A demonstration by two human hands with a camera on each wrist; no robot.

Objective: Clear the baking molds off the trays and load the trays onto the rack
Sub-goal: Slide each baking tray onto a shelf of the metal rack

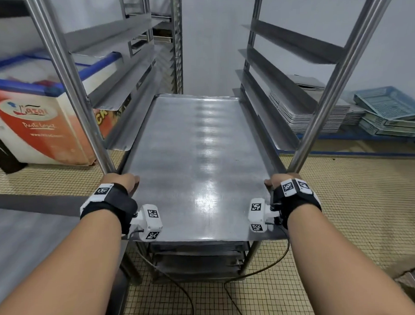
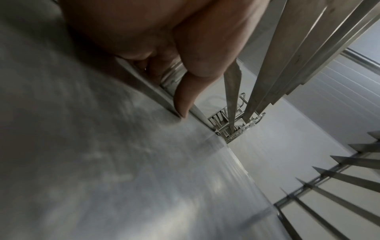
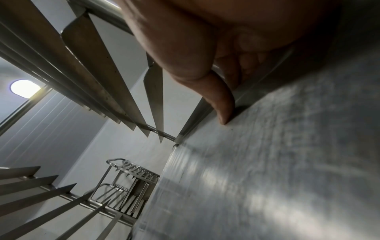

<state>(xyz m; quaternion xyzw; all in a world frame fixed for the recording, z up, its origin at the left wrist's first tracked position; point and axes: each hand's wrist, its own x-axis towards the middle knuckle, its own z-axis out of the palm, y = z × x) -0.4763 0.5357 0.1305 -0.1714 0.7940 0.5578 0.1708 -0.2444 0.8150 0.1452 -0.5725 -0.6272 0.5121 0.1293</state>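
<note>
Between the left hand (image 1: 123,182) and right hand (image 1: 277,180), each gripping a long edge, the bare tray (image 1: 197,162) sits partway into the rack (image 1: 80,96) (molds already off); sliding it home remains.

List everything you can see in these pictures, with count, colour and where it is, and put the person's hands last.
tray: one, bare silver metal, partly slid onto the rack's runners, near end sticking out toward the person.
rack: one, silver steel, around the tray; more trays sit on its lower levels.
second rack: one, silver, behind against the wall.
chest freezer: one, white and red with blue trim, far left.
stacked trays: one pile, silver, right behind the rack.
crates: several, blue, far right.
cables: two at least, dark, on the tiled floor.
left hand: grips the tray's left edge, thumb on top.
right hand: grips the tray's right edge, thumb on top.
</note>
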